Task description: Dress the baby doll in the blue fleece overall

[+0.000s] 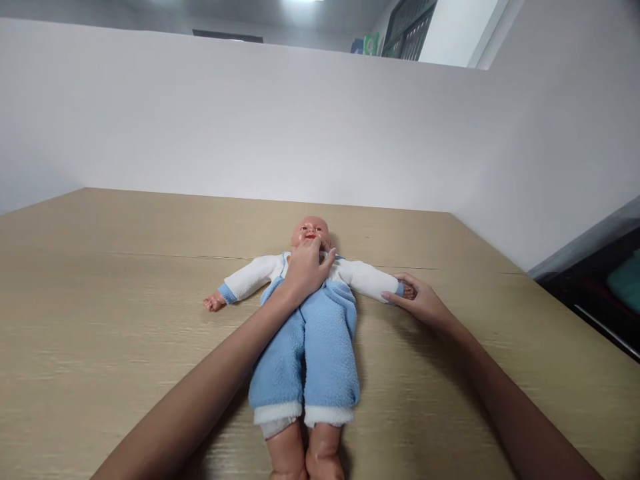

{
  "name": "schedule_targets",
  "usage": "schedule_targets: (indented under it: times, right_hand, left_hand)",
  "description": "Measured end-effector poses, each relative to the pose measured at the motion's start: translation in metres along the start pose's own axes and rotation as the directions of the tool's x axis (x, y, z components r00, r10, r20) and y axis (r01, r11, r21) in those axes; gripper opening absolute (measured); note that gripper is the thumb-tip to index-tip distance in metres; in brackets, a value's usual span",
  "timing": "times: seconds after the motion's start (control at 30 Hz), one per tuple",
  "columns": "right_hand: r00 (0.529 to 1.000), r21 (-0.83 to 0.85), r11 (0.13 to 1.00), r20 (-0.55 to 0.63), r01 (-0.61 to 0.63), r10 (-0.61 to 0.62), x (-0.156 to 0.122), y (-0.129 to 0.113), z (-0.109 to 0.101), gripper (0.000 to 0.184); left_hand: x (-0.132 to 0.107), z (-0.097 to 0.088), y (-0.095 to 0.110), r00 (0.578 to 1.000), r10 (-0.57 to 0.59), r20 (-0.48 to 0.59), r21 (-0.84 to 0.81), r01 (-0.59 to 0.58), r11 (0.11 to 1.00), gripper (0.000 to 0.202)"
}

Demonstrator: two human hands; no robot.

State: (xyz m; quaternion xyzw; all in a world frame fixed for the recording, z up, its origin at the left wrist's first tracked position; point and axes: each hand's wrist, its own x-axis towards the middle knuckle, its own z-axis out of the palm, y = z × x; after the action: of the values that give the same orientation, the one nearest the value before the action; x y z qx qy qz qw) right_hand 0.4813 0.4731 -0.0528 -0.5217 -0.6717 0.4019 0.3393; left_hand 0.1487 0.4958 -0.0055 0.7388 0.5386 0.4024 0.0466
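Observation:
A baby doll [330, 347] lies on its back on the wooden table, arms spread wide and head pointing away from me. It wears a fleecy outfit with a white top and blue trousers. My left hand [307, 267] is at the doll's neck and upper chest, its fingers curled at the collar just under the chin; the fingertips are partly hidden. With my right hand [417, 300] I hold the blue cuff [400, 289] of the sleeve on the right side, thumb below and fingers above, around the doll's wrist. The other sleeve [253, 275] lies free on the tabletop.
The light wooden table [125, 280] reaches back to a pale partition wall [250, 120]. Beyond the right edge stands a dark frame [600, 280] with a green cloth [625, 280] in it. A barred window [410, 30] shows above the partition.

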Motion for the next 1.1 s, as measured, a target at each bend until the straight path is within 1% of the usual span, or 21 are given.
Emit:
schedule_targets:
  times: [0.07,0.13,0.2,0.23,0.27,0.33,0.4,0.43,0.47,0.53,0.57,0.63,0.73,0.8,0.87,0.97,1.1]
  right_hand:
    - [0.998,-0.060,0.996,-0.009,0.066,-0.067,-0.001,-0.001,0.004,0.060]
    - [0.980,-0.200,0.961,-0.020,0.189,-0.197,-0.002,-0.005,0.008,0.062]
    - [0.936,-0.380,0.874,-0.052,0.305,-0.349,-0.004,-0.012,0.012,0.064]
    - [0.909,-0.451,0.826,-0.073,0.337,-0.410,-0.005,-0.018,0.015,0.064]
    - [0.885,-0.497,0.792,-0.095,0.355,-0.456,-0.007,-0.024,0.018,0.063]
    - [0.850,-0.512,0.773,-0.145,0.374,-0.506,-0.012,-0.038,0.028,0.054]
    - [0.833,-0.437,0.809,-0.203,0.394,-0.515,-0.017,-0.053,0.043,0.041]
    - [0.837,-0.364,0.839,-0.221,0.405,-0.500,-0.018,-0.060,0.052,0.036]
    - [0.854,-0.268,0.871,-0.220,0.412,-0.472,-0.018,-0.065,0.063,0.033]
    - [0.909,-0.038,0.920,-0.143,0.391,-0.392,-0.013,-0.072,0.082,0.032]
    - [0.931,0.060,0.931,-0.084,0.360,-0.355,-0.008,-0.073,0.091,0.034]
    - [0.953,0.164,0.940,0.004,0.299,-0.304,0.002,-0.072,0.103,0.037]
    - [0.960,0.173,0.949,0.054,0.263,-0.275,0.012,-0.067,0.109,0.038]
    - [0.961,0.203,0.948,0.079,0.246,-0.266,0.013,-0.063,0.109,0.036]
    - [0.964,0.270,0.936,0.077,0.226,-0.255,0.012,-0.061,0.108,0.039]
    - [0.975,0.393,0.898,0.012,0.198,-0.220,0.012,-0.057,0.114,0.043]
    - [0.983,0.528,0.830,-0.111,0.181,-0.143,0.019,-0.050,0.127,0.040]
  left_hand:
    - [-0.002,-0.008,0.004,0.998,0.029,-0.062,0.110,-0.022,0.994,0.021]
    - [-0.006,-0.018,0.007,0.994,0.043,-0.105,0.179,-0.023,0.984,0.026]
    - [-0.012,-0.030,0.005,0.992,0.033,-0.125,0.184,-0.010,0.983,0.029]
    - [-0.016,-0.035,0.002,0.991,0.025,-0.130,0.170,-0.003,0.985,0.030]
    - [-0.021,-0.040,-0.002,0.991,0.016,-0.134,0.149,0.004,0.989,0.030]
    - [-0.033,-0.048,-0.015,0.990,-0.013,-0.140,0.097,0.027,0.995,0.027]
    - [-0.047,-0.054,-0.032,0.987,-0.083,-0.137,0.034,0.088,0.996,0.027]
    - [-0.055,-0.056,-0.041,0.982,-0.135,-0.133,0.002,0.136,0.991,0.028]
    - [-0.062,-0.058,-0.049,0.976,-0.184,-0.120,-0.032,0.182,0.983,0.029]
    - [-0.076,-0.062,-0.063,0.967,-0.241,-0.080,-0.090,0.233,0.968,0.032]
    - [-0.082,-0.065,-0.069,0.969,-0.241,-0.051,-0.108,0.235,0.966,0.033]
    - [-0.092,-0.070,-0.076,0.978,-0.208,0.019,-0.120,0.209,0.971,0.034]
    - [-0.101,-0.077,-0.083,0.978,-0.163,0.127,-0.131,0.179,0.975,0.036]
    - [-0.103,-0.081,-0.086,0.968,-0.163,0.190,-0.186,0.198,0.962,0.037]
    - [-0.103,-0.083,-0.089,0.955,-0.169,0.245,-0.263,0.233,0.936,0.037]
    - [-0.101,-0.086,-0.091,0.945,-0.159,0.285,-0.354,0.258,0.899,0.035]
    - [-0.096,-0.090,-0.090,0.943,-0.136,0.302,-0.470,0.272,0.840,0.035]
